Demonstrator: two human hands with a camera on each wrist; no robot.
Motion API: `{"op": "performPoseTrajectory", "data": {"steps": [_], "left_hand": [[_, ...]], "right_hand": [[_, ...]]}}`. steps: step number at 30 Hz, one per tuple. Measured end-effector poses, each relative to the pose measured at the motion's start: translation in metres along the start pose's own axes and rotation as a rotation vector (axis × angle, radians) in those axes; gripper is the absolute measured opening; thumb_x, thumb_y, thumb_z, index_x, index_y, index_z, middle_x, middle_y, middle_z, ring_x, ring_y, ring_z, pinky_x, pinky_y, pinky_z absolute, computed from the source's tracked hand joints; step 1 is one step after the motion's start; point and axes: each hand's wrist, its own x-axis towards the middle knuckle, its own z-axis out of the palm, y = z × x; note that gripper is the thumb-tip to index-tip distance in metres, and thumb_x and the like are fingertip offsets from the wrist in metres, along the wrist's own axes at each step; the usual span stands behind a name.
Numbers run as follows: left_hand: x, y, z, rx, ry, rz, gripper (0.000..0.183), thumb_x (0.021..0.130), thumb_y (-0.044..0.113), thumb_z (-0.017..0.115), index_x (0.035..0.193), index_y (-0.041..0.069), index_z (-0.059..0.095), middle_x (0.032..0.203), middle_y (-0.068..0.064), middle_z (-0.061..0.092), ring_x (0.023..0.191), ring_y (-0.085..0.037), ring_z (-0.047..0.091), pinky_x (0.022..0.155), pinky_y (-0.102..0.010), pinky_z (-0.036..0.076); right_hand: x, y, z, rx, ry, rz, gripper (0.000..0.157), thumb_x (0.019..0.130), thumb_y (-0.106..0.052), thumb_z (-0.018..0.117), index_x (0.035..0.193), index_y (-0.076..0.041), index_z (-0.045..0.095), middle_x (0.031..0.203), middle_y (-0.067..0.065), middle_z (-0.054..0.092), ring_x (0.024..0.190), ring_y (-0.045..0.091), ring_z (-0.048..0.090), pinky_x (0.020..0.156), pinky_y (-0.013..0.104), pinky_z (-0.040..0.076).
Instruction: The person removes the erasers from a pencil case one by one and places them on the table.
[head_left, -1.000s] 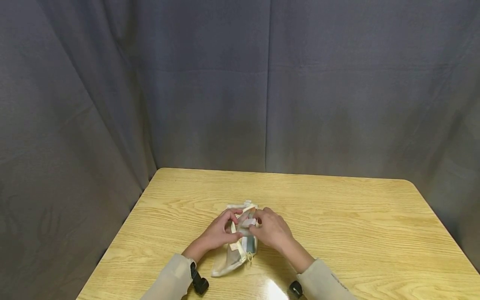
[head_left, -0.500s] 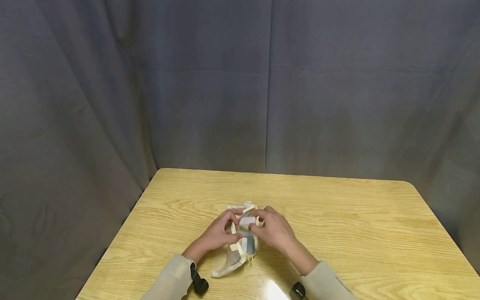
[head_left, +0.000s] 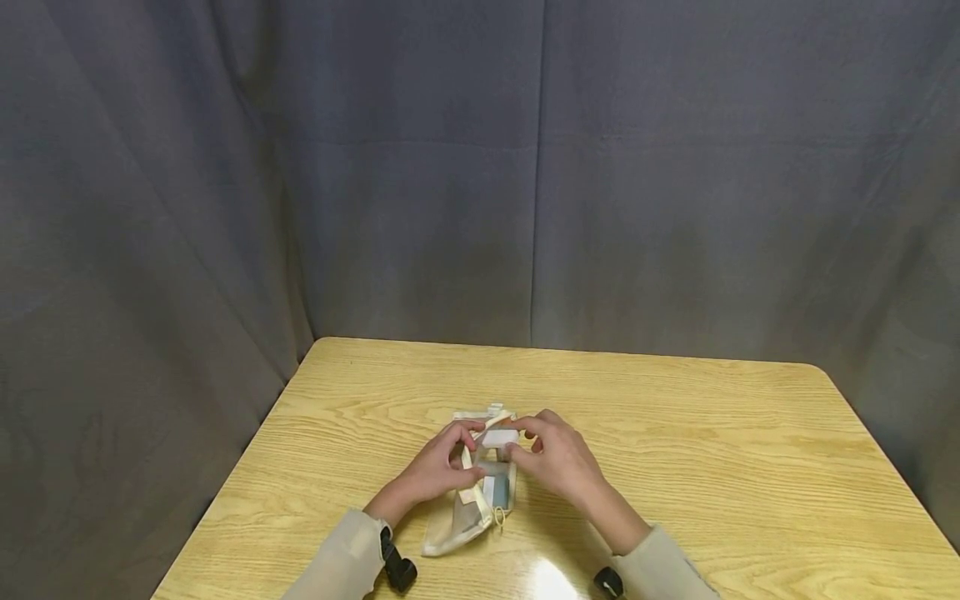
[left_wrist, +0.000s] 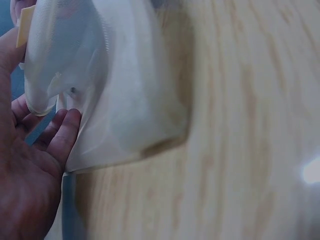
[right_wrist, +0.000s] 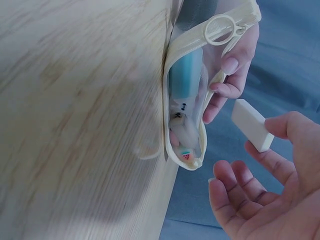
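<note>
A translucent mesh zip pencil case [head_left: 452, 533] with a cream zipper edge lies on the table, its mouth spread apart. My left hand [head_left: 437, 467] grips the near side of that mouth; in the left wrist view its fingers [left_wrist: 65, 132] press on the mesh. My right hand [head_left: 558, 462] pinches a white eraser [right_wrist: 252, 125] between thumb and finger, just outside the opening and apart from the case; the other fingers curl loosely. Inside the case the right wrist view shows a blue item [right_wrist: 184, 77] and small pieces, one with a watermelon print [right_wrist: 186, 155].
The wood-grain table [head_left: 712, 458] extends around both hands. Grey curtains [head_left: 420, 167] hang behind it and at the sides. Black straps with small cameras [head_left: 399, 571] sit at both wrists. A ring pull [right_wrist: 220, 30] hangs on the zipper.
My right hand has drawn back to the right, bringing the eraser out of the case's mouth into plainer sight. My left hand and the case have stayed nearly still.
</note>
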Motion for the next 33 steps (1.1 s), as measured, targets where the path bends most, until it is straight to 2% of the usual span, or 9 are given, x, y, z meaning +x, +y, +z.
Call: {"op": "performPoseTrajectory", "data": {"steps": [2,9,13,22,25,29,31,33], "left_hand": [[0.000,0.000,0.000,-0.003,0.001,0.001,0.030,0.086,0.016,0.077,0.103,0.011,0.053,0.150,-0.006,0.049,0.112,-0.021,0.054,0.071,-0.023,0.043],[0.000,-0.002,0.000,0.013,0.004,-0.012,0.030,0.085,0.017,0.076,0.102,0.014,0.052,0.150,0.001,0.049,0.109,-0.019,0.053,0.071,-0.024,0.043],[0.000,-0.003,0.000,0.012,0.005,-0.005,0.030,0.085,0.018,0.077,0.102,0.014,0.052,0.150,0.000,0.049,0.117,-0.019,0.053,0.077,-0.025,0.044],[0.001,-0.005,0.000,0.019,0.000,-0.002,0.030,0.086,0.018,0.076,0.103,0.015,0.052,0.150,0.001,0.049,0.109,-0.017,0.052,0.071,-0.023,0.043],[0.001,-0.005,0.000,0.017,-0.002,-0.004,0.030,0.087,0.017,0.076,0.103,0.016,0.052,0.150,0.001,0.049,0.096,-0.012,0.053,0.068,-0.022,0.042],[0.001,-0.004,0.000,0.019,-0.002,-0.005,0.030,0.086,0.017,0.076,0.104,0.015,0.052,0.150,0.002,0.049,0.073,-0.009,0.046,0.064,-0.021,0.041],[0.001,-0.004,0.000,0.021,0.001,0.000,0.030,0.086,0.017,0.077,0.103,0.014,0.052,0.150,0.001,0.049,0.078,-0.010,0.049,0.065,-0.021,0.041],[0.001,-0.004,0.001,0.020,0.004,0.007,0.030,0.085,0.017,0.077,0.103,0.014,0.052,0.150,0.000,0.049,0.091,-0.013,0.053,0.067,-0.022,0.042]], "right_hand": [[-0.001,0.001,-0.001,0.003,0.004,0.002,0.028,0.087,-0.027,0.077,0.112,-0.016,0.076,0.097,0.004,0.065,0.076,0.013,0.057,0.061,0.028,0.045],[-0.003,0.006,-0.006,0.019,0.007,-0.003,0.023,0.087,-0.025,0.078,0.108,-0.017,0.076,0.095,0.002,0.065,0.079,0.021,0.062,0.063,0.029,0.046],[-0.004,0.009,-0.009,0.023,0.008,-0.005,0.021,0.087,-0.025,0.078,0.107,-0.018,0.076,0.095,0.002,0.064,0.078,0.019,0.061,0.063,0.028,0.046],[-0.007,0.016,-0.013,0.026,0.004,0.001,0.021,0.087,-0.023,0.078,0.107,-0.017,0.076,0.098,0.007,0.067,0.074,0.011,0.057,0.060,0.026,0.046],[-0.007,0.016,-0.015,0.033,0.002,0.002,0.021,0.087,-0.022,0.079,0.107,-0.017,0.076,0.099,0.007,0.067,0.074,0.011,0.058,0.061,0.026,0.047],[-0.008,0.017,-0.017,0.044,-0.001,0.008,0.021,0.087,-0.021,0.079,0.107,-0.016,0.076,0.096,0.004,0.066,0.073,0.009,0.057,0.061,0.026,0.047],[-0.008,0.018,-0.018,0.051,-0.003,0.016,0.022,0.087,-0.021,0.079,0.108,-0.017,0.076,0.094,0.002,0.066,0.072,0.008,0.056,0.061,0.026,0.047],[-0.009,0.019,-0.019,0.059,-0.002,0.022,0.022,0.087,-0.021,0.079,0.108,-0.017,0.076,0.092,-0.001,0.065,0.072,0.007,0.056,0.061,0.026,0.047]]}}
